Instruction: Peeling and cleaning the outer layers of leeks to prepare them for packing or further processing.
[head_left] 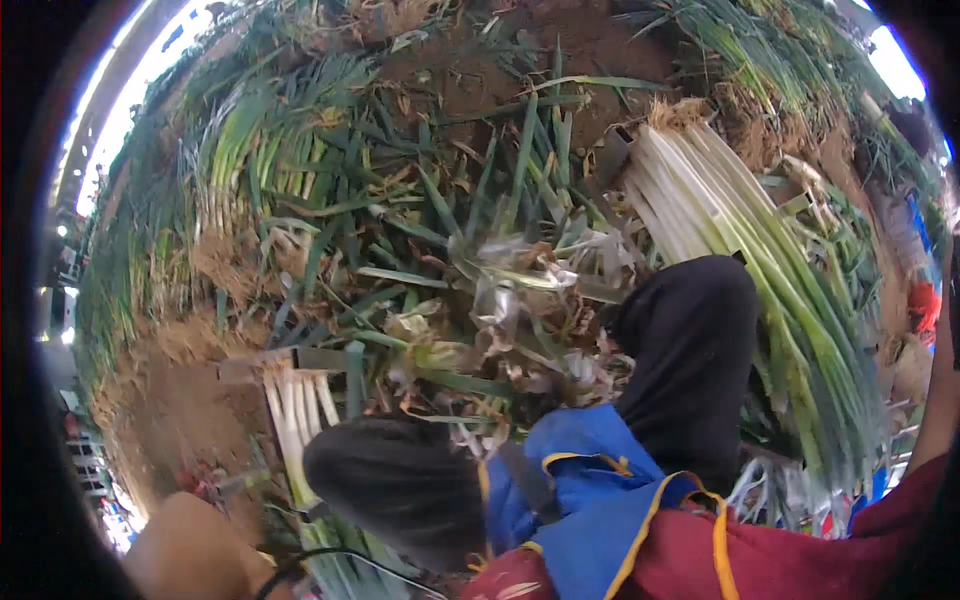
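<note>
At the lower left edge a blurred, skin-coloured rounded shape (190,545) shows, seemingly part of my left arm or hand; no fingers can be made out. My right arm (935,390) runs up along the right rim from a dark red sleeve (905,505), and its hand is outside the picture. Closest to the left shape is a small bundle of long green onions (300,410) with white stems, partly hidden behind my left knee. A larger bundle of cleaned green onions (730,210) lies beside my right knee, roots at the far end and green leaves toward me.
Uncleaned green onions (240,160) with soil on their roots lie heaped at the far left, and more (750,50) at the far right. Peeled skins and loose leaves (500,290) litter the ground before my knees. A flat metal bracket (320,360) stands by the small bundle.
</note>
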